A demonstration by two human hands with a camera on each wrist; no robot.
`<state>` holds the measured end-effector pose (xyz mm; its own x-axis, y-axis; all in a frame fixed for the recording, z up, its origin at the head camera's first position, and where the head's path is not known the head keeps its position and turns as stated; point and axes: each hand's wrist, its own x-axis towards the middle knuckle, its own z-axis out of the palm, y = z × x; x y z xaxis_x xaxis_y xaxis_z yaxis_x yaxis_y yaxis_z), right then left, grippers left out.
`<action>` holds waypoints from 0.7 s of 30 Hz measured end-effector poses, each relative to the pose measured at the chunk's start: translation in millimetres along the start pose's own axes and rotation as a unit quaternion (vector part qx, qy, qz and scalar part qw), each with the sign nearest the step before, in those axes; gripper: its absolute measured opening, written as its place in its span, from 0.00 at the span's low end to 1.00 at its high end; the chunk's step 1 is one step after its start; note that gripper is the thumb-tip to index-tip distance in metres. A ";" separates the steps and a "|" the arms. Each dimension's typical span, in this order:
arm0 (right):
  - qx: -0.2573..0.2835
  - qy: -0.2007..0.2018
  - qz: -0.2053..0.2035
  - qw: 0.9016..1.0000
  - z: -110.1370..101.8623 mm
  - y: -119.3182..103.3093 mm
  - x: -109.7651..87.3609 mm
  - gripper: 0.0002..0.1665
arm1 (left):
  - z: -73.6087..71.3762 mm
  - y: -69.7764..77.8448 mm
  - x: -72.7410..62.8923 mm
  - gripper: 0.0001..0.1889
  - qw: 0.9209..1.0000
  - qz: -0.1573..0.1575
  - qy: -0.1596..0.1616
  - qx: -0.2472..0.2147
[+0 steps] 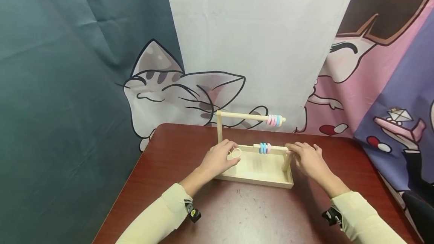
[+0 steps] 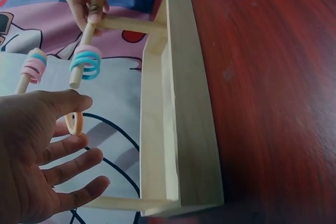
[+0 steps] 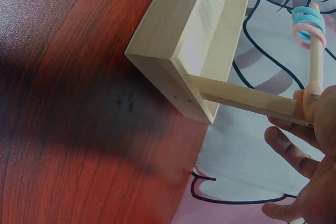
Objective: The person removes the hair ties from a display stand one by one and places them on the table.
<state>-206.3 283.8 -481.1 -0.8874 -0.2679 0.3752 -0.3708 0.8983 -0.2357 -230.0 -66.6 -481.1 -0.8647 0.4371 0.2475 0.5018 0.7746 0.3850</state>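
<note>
Between thumb and index finger my left hand (image 1: 221, 158) pinches a cream ring (image 2: 79, 124), its other fingers spread apart. The ring is just left of the free end of a short rod (image 1: 278, 148) on a wooden stand. Blue rings (image 1: 261, 148) and a pink ring (image 1: 269, 148) hang on that rod. My right hand (image 1: 307, 158) grips the stand where the short rod meets its post (image 3: 252, 100), thumb at the rod's end. Pink rings (image 1: 271, 120) and a blue ring (image 1: 278, 120) hang near the tip of the higher, longer rod (image 1: 242, 116).
The stand's base is a shallow wooden tray (image 1: 254, 180) on a red-brown table (image 1: 237, 214). A left post (image 1: 219, 131) carries the long rod. Behind the table hangs a printed curtain (image 1: 264, 40). Each wrist wears a small black camera (image 1: 194, 214).
</note>
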 end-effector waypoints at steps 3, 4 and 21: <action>0.000 0.003 0.000 1.000 -0.3 0.1 -0.5 0.14 | -2.9 -2.3 -7.8 0.22 1.000 0.002 -0.012 0.011; 0.001 0.004 0.000 1.000 -0.3 0.1 -0.8 0.14 | -2.8 -3.6 -10.5 0.22 1.000 0.005 -0.015 0.014; -0.006 -0.003 0.000 1.000 -1.0 -1.9 -2.0 0.14 | 8.7 -7.7 -49.8 0.23 0.990 0.042 -0.090 0.095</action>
<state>-203.5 283.0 -480.4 -0.8890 -0.2694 0.3702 -0.3675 0.9022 -0.2259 -191.0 -90.3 -504.1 -0.8188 0.5651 0.1015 0.5735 0.7967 0.1908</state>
